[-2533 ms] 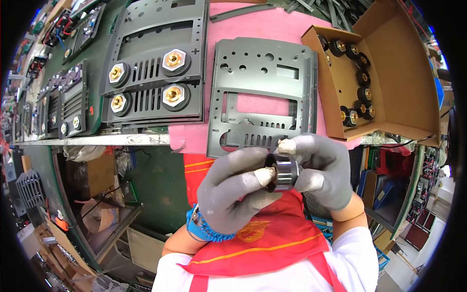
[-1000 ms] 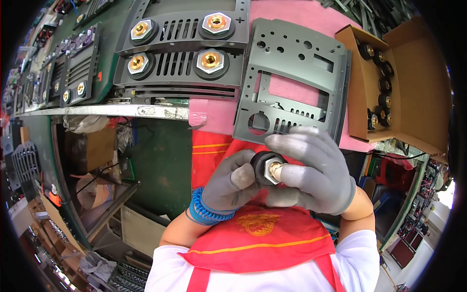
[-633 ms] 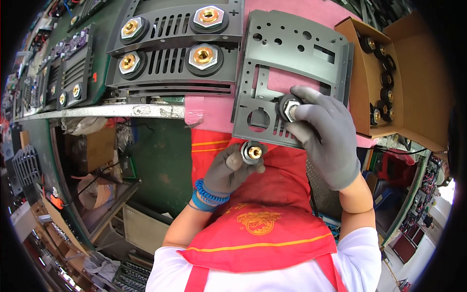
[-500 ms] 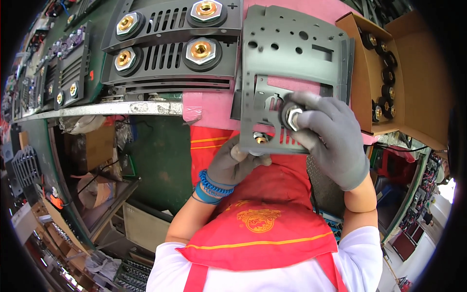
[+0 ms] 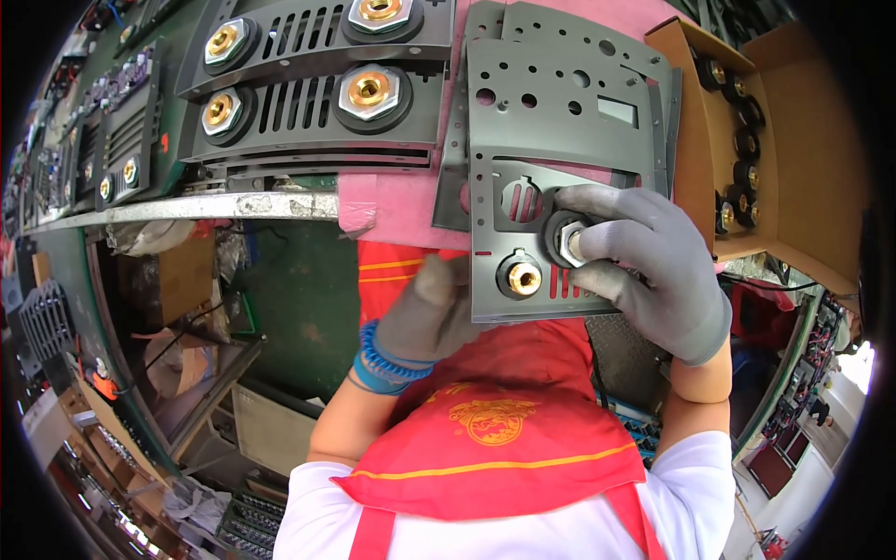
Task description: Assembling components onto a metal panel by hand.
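Observation:
A dark grey sheet-metal panel (image 5: 560,131), pierced with round holes and slots, overhangs the bench's front edge above my apron. At its near left sits a brass-centred socket (image 5: 525,278) with a black ring. My right hand (image 5: 653,261), in a grey glove, is closed on a second socket with a silver hex nut and black ring (image 5: 567,238). That socket is right at the panel's near part; whether it is seated in a hole, I cannot tell. My left hand (image 5: 427,313), also gloved, is beside the panel's near left edge, its thumb raised and slightly blurred, its fingers hidden behind the panel.
Two slotted grey panels fitted with brass sockets (image 5: 371,91) lie stacked at the far left. A cardboard box (image 5: 686,140) of black-ringed sockets stands at the right. Another grey panel (image 5: 453,177) lies under the near one on pink sheeting (image 5: 387,196). Circuit boards are farther left.
The panel has tilted and shifted toward me, showing more of the brass socket. My left hand has moved slightly left, its thumb off the panel corner. My right hand still holds its socket.

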The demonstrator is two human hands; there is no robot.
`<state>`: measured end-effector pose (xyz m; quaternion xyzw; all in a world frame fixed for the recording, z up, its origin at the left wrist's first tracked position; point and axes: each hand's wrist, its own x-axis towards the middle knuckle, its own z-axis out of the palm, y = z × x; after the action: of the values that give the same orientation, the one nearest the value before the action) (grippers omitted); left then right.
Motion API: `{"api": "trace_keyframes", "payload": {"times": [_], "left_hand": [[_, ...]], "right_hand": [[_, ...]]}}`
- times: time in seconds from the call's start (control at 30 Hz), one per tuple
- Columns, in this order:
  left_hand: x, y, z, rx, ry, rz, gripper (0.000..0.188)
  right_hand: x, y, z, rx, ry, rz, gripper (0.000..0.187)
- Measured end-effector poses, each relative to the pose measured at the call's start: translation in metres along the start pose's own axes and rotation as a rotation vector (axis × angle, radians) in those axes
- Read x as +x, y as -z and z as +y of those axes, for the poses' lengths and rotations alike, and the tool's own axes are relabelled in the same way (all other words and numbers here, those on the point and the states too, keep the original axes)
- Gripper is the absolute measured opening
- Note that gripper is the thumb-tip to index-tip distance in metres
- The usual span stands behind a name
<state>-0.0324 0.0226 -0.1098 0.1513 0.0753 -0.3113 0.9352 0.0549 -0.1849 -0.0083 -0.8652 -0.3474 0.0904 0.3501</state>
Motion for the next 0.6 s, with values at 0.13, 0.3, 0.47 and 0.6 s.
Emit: {"api": "trace_keyframes", "payload": {"times": [0.13, 0.3, 0.47, 0.6], "left_hand": [[-0.003, -0.011, 0.012, 0.163, -0.080, -0.039, 0.089], [-0.003, -0.024, 0.019, 0.113, -0.031, 0.037, 0.076], [-0.003, -0.026, 0.018, 0.094, -0.042, 0.024, 0.075], [-0.005, -0.025, 0.020, 0.096, -0.017, 0.051, 0.074]], "right_hand": [[0.019, -0.001, -0.006, 0.028, 0.205, -0.092, 0.026], [0.024, 0.004, -0.016, -0.114, 0.194, -0.226, 0.025], [0.022, 0.002, -0.013, -0.233, 0.401, -0.139, 0.029], [0.028, 0.001, -0.021, -0.275, 0.411, -0.088, 0.029]]}}
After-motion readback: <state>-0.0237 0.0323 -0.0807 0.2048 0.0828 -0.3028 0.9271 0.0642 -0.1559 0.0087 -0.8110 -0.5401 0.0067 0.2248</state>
